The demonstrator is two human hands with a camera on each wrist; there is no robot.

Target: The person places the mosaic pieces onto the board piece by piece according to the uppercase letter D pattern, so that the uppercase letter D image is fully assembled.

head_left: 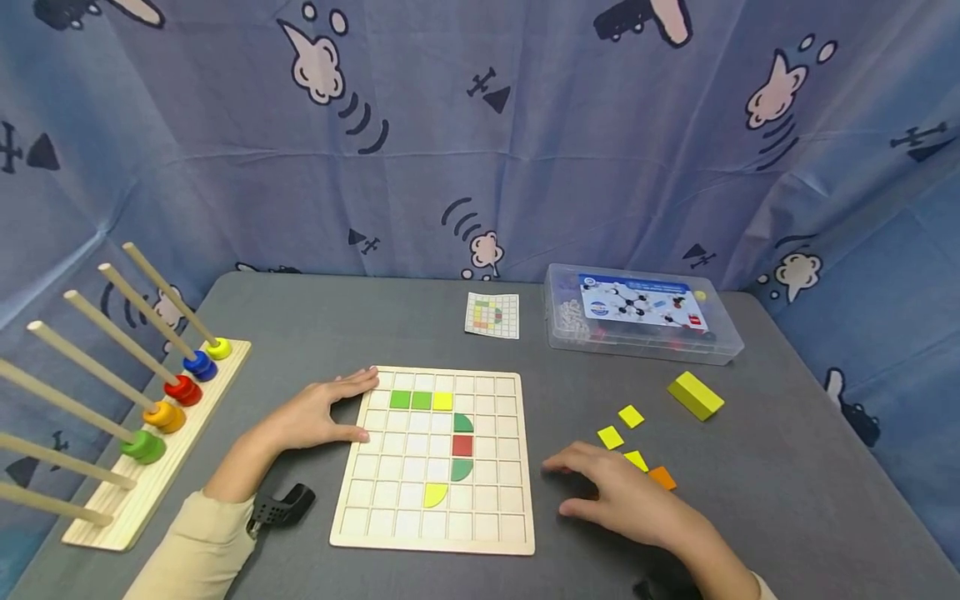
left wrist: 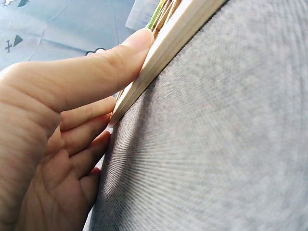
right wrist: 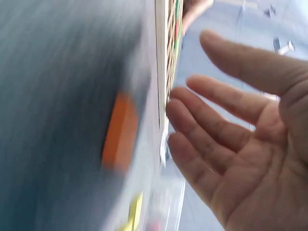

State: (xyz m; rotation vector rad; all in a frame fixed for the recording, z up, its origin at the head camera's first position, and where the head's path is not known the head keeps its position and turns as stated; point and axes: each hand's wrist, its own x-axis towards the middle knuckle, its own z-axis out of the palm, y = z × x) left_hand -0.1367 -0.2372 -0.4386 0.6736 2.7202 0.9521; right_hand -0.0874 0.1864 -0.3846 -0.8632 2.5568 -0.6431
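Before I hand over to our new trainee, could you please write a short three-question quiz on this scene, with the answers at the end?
1. Multiple choice: On the wooden board, what colour is the square piece between the two rounded green pieces?
A) blue
B) red
C) orange

2. True or false: The right hand is holding a yellow square.

3. Short answer: Which hand is touching the wooden board?

Key:
1. B, red.
2. False; the right hand is empty, as its open palm in the right wrist view shows.
3. The left hand, at the board's edge.
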